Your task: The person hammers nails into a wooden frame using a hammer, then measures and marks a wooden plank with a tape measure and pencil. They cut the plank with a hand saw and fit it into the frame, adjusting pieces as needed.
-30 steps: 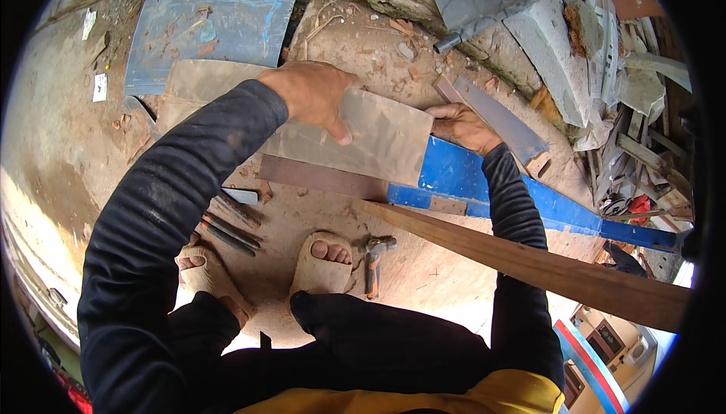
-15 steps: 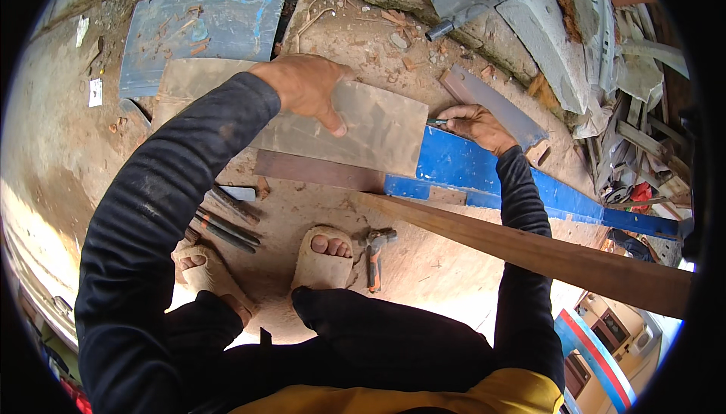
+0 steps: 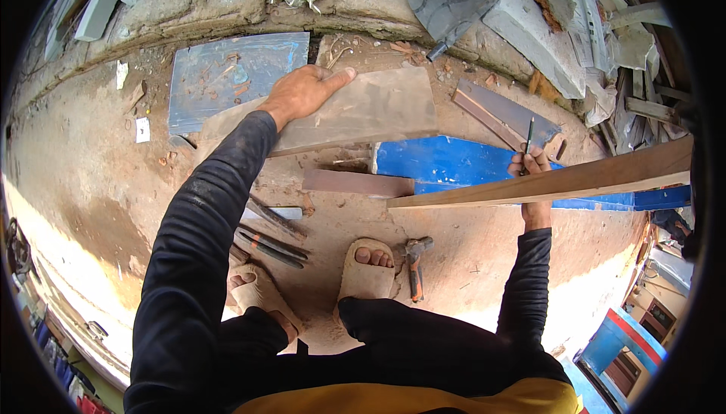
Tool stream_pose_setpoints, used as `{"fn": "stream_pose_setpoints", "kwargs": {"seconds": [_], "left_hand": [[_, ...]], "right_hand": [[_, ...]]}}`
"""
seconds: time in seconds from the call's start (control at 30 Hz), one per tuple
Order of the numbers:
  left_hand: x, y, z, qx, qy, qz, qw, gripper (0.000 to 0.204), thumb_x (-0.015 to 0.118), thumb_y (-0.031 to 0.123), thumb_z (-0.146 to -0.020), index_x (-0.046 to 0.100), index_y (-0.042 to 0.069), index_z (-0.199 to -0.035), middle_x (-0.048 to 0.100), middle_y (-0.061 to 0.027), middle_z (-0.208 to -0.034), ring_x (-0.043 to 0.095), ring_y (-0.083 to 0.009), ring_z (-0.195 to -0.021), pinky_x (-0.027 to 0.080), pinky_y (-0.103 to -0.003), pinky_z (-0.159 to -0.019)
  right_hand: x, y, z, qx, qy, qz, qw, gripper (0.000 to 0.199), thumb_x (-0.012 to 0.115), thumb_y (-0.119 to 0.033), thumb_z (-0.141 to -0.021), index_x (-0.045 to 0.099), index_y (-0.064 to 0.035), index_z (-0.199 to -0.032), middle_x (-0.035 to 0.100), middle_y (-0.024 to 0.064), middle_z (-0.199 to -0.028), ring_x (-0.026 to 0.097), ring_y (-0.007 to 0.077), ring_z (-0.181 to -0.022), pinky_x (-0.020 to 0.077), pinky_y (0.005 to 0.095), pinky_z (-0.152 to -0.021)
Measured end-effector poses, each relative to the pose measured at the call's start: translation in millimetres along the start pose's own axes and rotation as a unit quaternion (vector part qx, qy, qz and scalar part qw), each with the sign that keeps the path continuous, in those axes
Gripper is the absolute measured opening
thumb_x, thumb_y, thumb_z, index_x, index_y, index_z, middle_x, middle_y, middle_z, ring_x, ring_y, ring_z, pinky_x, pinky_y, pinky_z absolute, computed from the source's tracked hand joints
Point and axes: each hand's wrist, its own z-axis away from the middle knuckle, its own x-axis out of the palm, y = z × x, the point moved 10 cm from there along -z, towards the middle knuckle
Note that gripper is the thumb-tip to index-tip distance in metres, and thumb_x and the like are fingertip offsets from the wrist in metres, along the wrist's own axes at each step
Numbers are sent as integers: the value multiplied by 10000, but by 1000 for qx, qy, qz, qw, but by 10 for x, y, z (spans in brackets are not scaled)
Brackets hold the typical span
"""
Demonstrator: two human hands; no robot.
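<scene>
Grey-brown board [image 3: 382, 105] lies under the outstretched left hand [image 3: 302, 95].

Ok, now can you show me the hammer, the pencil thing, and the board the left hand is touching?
Hammer [image 3: 416, 276]: head camera view, on its handle.
Pencil thing [image 3: 529, 135]: head camera view, on its shaft.
Board [image 3: 370, 110]: head camera view, on its broad face.

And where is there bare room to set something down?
Floor: between hammer and right sleeve, below the beam; also left of the left sleeve, below the white card. Crowded: around the board at the left hand, the dark tools by the left sandal, and the upper-right rubble.
</scene>
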Motion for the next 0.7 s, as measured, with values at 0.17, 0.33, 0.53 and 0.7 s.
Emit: {"fn": "stream_pose_setpoints", "kwargs": {"seconds": [0.17, 0.33, 0.53, 0.7], "left_hand": [[-900, -205, 520, 123, -154, 423, 884, 658, 580, 675, -1002, 636, 24, -1083, 626, -78, -876, 584, -195, -752, 504, -367, -740], [-1492, 112, 1658, 297, -363, 600, 648, 518, 616, 604, -1010, 589, 89, -1053, 527, -5, -832, 551, -163, -805, 472, -324, -817], [-1558, 283, 2544, 386, -379, 573, 616, 521, 626, 645, -990, 575, 127, -1015, 508, 24, -823, 561, -151, -823, 455, -323, -844], [-1427, 283, 2867, 415, -381, 600, 568, 514, 606, 654, -994, 581, 141, -1016, 510, 30, -824, 554, -148, -801, 443, -316, -854]], "right_hand": [[-187, 457, 1308, -27, 48, 16, 998, 100, 532, -173, -1091, 611, -113, -1100, 729, 52, -926, 671, 135, -793, 532, 300, -781], [-32, 1540, 2321, -15, 38, 159, 986, 233, 577, -282, -1046, 523, -56, -1064, 684, 97, -836, 596, 163, -746, 497, 324, -723], [-152, 2341, 2590, -35, 85, 346, 934, 207, 551, -267, -1038, 507, -65, -1045, 643, 101, -770, 581, 185, -649, 509, 339, -649], [-263, 2440, 2487, -18, 92, 361, 928, 197, 544, -264, -1038, 502, -72, -1030, 628, 94, -748, 573, 182, -624, 505, 337, -615]]}}
